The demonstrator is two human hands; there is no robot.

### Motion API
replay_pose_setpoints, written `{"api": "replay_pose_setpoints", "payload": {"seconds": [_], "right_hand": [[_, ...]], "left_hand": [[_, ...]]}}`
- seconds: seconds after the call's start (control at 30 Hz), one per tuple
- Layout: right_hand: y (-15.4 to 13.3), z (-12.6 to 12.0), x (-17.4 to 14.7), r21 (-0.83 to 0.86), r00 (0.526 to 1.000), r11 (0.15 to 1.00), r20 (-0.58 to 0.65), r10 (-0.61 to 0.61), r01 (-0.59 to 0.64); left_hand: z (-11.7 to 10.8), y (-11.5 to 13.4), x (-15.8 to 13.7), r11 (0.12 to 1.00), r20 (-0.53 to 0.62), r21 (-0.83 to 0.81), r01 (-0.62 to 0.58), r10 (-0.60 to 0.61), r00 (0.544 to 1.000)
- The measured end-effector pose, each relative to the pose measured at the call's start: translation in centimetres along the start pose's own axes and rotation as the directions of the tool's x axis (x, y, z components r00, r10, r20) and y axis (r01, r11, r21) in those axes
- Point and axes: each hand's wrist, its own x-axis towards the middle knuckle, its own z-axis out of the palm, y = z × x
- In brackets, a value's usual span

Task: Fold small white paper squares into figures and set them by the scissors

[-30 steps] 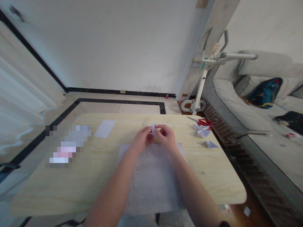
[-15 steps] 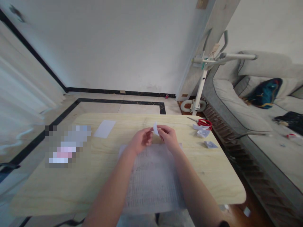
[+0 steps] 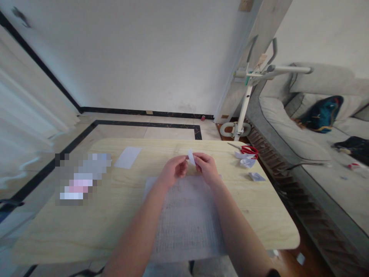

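Observation:
Between my two hands stands a small piece of white paper (image 3: 191, 157), raised above the far edge of a large printed sheet (image 3: 187, 219). My right hand (image 3: 205, 165) pinches the paper between thumb and fingers from the right. From the left, my left hand (image 3: 175, 170) has its fingers curled, with the index finger and thumb at the paper's left edge. Any folds in the piece are too small to make out. The printed sheet lies flat on the wooden table under my wrists.
A blank white paper (image 3: 128, 157) lies at the table's far left, beside a blurred-out patch (image 3: 86, 179). Red-handled scissors (image 3: 249, 151) rest at the far right with crumpled paper (image 3: 247, 163) and a folded scrap (image 3: 256, 176). A grey sofa (image 3: 311, 150) stands to the right.
The small paper has shifted slightly to the right and tilted a little in my fingers. Both hands stay nearly in place; the things on the table have not moved.

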Motion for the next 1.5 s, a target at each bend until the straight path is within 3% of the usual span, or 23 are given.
{"api": "replay_pose_setpoints", "payload": {"seconds": [0.17, 0.27, 0.57, 0.67, 0.8, 1.3, 1.5], "right_hand": [[0.1, 0.0, 0.1, -0.024, 1.0, 1.0, -0.023, -0.015, 0.014], [0.2, 0.0, 0.1, -0.048, 0.999, 0.999, -0.038, -0.02, 0.018], [0.4, 0.0, 0.3, -0.036, 0.997, 0.999, -0.068, -0.029, 0.026], [0.4, 0.0, 0.4, 0.016, 0.997, 1.0, -0.072, -0.003, 0.004], [0.6, -0.2, 0.6, 0.08, 0.996, 0.996, -0.079, 0.047, -0.041], [0.4, 0.1, 0.3, 0.102, 0.996, 0.992, -0.037, 0.078, -0.074], [0.5, 0.1, 0.3, 0.097, 0.998, 0.994, -0.017, 0.058, -0.056]], "left_hand": [[-0.2, 0.5, 0.0, 0.963, 0.057, -0.214, 0.162, -0.153, 0.987], [-0.3, 0.5, 0.1, 0.945, 0.077, -0.245, 0.216, -0.203, 0.976], [0.0, 0.1, 0.1, 0.985, 0.002, -0.107, 0.136, -0.137, 0.991], [0.3, -0.1, -0.1, 0.995, -0.046, 0.097, -0.016, 0.021, 0.999], [1.1, -0.3, -0.6, 0.916, -0.055, 0.372, -0.152, 0.185, 0.981], [1.0, -0.5, -0.6, 0.914, -0.038, 0.362, -0.184, 0.211, 0.977], [1.2, -0.5, -0.7, 0.867, -0.028, 0.452, -0.211, 0.25, 0.968]]}}
